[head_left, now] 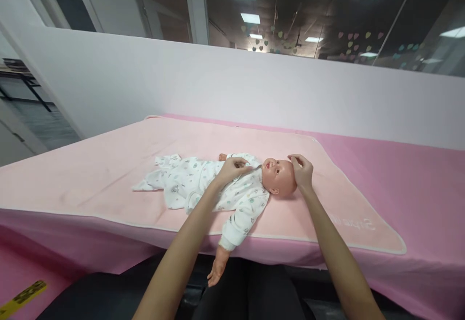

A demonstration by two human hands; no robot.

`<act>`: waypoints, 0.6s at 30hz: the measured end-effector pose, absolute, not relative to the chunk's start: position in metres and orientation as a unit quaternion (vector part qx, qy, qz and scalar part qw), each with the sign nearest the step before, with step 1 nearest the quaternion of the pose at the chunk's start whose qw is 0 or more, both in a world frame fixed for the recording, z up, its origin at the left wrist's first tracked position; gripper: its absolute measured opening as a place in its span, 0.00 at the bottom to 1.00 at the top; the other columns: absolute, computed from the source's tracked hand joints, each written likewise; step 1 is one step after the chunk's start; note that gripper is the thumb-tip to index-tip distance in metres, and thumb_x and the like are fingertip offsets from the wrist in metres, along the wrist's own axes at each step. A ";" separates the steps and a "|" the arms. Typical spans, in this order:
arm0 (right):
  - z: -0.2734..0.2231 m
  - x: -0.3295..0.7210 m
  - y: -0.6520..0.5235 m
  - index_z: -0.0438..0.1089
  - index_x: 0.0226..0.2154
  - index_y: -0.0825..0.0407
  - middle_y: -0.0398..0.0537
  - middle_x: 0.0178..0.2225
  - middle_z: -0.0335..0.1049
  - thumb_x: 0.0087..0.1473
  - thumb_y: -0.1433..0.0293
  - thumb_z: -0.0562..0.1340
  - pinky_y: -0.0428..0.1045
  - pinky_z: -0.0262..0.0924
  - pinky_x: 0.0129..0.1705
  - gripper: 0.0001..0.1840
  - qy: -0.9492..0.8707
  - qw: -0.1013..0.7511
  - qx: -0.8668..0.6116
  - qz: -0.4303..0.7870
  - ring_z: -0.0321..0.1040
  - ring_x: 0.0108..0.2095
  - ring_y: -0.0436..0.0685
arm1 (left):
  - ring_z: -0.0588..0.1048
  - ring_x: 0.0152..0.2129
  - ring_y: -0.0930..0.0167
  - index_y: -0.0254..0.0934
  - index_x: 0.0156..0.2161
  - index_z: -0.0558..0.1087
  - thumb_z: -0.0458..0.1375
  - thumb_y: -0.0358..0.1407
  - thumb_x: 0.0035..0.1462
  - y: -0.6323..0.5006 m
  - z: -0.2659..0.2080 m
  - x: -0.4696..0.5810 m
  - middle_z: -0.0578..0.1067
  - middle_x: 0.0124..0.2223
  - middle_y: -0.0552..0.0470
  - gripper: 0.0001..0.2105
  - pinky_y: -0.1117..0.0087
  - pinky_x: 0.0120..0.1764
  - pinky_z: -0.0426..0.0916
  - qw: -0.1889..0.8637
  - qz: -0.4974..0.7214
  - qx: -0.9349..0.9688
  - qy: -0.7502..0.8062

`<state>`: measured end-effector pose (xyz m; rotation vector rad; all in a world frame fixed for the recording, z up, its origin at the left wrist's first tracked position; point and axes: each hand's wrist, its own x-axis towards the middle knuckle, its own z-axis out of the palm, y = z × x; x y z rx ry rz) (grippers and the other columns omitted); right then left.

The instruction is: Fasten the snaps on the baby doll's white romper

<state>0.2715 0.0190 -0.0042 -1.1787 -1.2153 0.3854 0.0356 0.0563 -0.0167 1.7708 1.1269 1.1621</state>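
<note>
A baby doll (279, 176) lies on its back with its head to the right, dressed in a white printed baby outfit (196, 177). My left hand (232, 170) is over the doll's chest, thumb and fingertips pinched together at the front of the outfit near the collar. Against the crown of the doll's head rests my right hand (303, 170), its fingers curved and apart from the thumb. One doll arm (241, 223) hangs over the near edge of the table. The outfit's leg ends lie flat on the left, and no doll feet show there.
Under the doll lies a light pink mat (109, 165) with a pale border, spread on a pink-covered table (417, 189). A white partition (254, 87) rises behind it, with glass above. A yellow label (23, 298) is at lower left.
</note>
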 end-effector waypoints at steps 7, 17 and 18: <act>0.023 0.193 0.011 0.72 0.24 0.49 0.48 0.51 0.66 0.42 0.80 0.54 0.57 0.48 0.56 0.15 -0.860 0.290 -0.419 -0.005 0.57 0.55 0.61 | 0.72 0.27 0.70 0.32 0.27 0.76 0.68 0.45 0.31 0.069 -0.022 0.023 0.75 0.29 0.48 0.19 0.70 0.33 0.67 0.533 0.573 0.466 0.413; 0.033 0.159 0.029 0.71 0.21 0.55 0.60 0.40 0.71 0.42 0.84 0.57 0.63 0.41 0.57 0.11 -0.831 0.211 -0.507 -0.089 0.59 0.51 0.67 | 0.72 0.36 0.69 0.33 0.31 0.78 0.65 0.44 0.35 0.065 -0.026 0.021 0.76 0.34 0.48 0.17 0.71 0.41 0.65 0.450 0.610 0.487 0.435; 0.039 0.168 0.015 0.71 0.24 0.56 0.62 0.39 0.71 0.44 0.83 0.57 0.62 0.42 0.56 0.10 -0.833 0.190 -0.507 -0.117 0.60 0.50 0.67 | 0.71 0.38 0.68 0.33 0.32 0.78 0.65 0.44 0.36 0.066 -0.026 0.021 0.77 0.36 0.48 0.17 0.70 0.42 0.65 0.440 0.610 0.494 0.436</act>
